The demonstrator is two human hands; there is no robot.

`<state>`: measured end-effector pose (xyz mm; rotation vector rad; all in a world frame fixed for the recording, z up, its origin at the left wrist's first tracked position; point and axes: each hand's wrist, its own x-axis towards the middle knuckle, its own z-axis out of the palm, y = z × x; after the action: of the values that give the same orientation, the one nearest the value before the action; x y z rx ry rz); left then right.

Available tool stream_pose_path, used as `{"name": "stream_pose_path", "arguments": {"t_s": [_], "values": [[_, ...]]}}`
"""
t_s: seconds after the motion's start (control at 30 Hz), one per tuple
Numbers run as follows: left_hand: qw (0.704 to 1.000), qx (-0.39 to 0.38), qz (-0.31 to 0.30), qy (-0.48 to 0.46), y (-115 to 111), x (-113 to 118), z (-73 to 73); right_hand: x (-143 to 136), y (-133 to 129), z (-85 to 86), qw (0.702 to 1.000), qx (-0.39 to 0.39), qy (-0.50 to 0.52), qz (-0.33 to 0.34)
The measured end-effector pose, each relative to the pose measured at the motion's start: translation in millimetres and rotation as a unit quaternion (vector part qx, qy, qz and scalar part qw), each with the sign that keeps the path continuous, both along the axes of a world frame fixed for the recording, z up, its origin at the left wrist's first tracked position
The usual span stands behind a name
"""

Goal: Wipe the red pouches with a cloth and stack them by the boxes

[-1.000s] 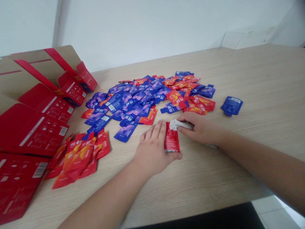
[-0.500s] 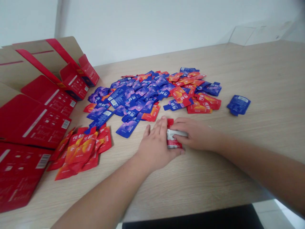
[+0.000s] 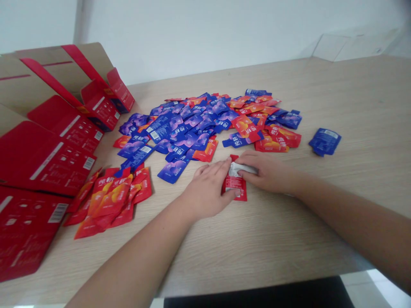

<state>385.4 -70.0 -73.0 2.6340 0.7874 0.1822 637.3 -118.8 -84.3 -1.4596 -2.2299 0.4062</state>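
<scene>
We see, nearer than the sachet pile (image 3: pixel 195 120), a red sachet (image 3: pixel 236 184) partly under the flat left hand (image 3: pixel 207 188); uneven pressure from the white tool (image 3: pixel 238 168) clamped in the right hand (image 3: pixel 268 171) could skew it.

The packet (image 3: pixel 240 193) I hold down is red with fine white print, and the tool (image 3: pixel 245 169) I grip is white. Before me, blue packets (image 3: pixel 174 170) bear purple swirls and white characters, while red-orange packets (image 3: pixel 111 199) carry yellow-orange shapes. My cartons (image 3: pixel 72 164) are red, white-striped and barcoded, tan inside; the table (image 3: pixel 289 244) is pale, wood-grained.
</scene>
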Motion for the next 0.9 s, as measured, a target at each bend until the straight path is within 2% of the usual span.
{"name": "stream_pose_path", "arguments": {"t_s": [0.3, 0.6, 0.73, 0.9], "values": [[1.000, -0.018, 0.011, 0.011, 1.9, 2.8, -3.9, 3.4, 2.3, -2.7, 0.999, 0.020, 0.019, -0.034], [1.000, -0.019, 0.006, -0.013, 2.2, 2.0, 1.0, 5.9, 0.8, -5.7, 0.999, 0.031, 0.024, -0.036], [1.000, -0.010, 0.019, 0.006, 3.0, 2.6, -2.1, 6.6, 1.1, -6.2, 0.998, 0.032, 0.023, -0.039], [0.999, -0.009, 0.027, 0.030, 2.1, 2.8, -4.5, 4.4, -6.2, 0.6, 0.998, 0.044, 0.027, -0.033]]}}
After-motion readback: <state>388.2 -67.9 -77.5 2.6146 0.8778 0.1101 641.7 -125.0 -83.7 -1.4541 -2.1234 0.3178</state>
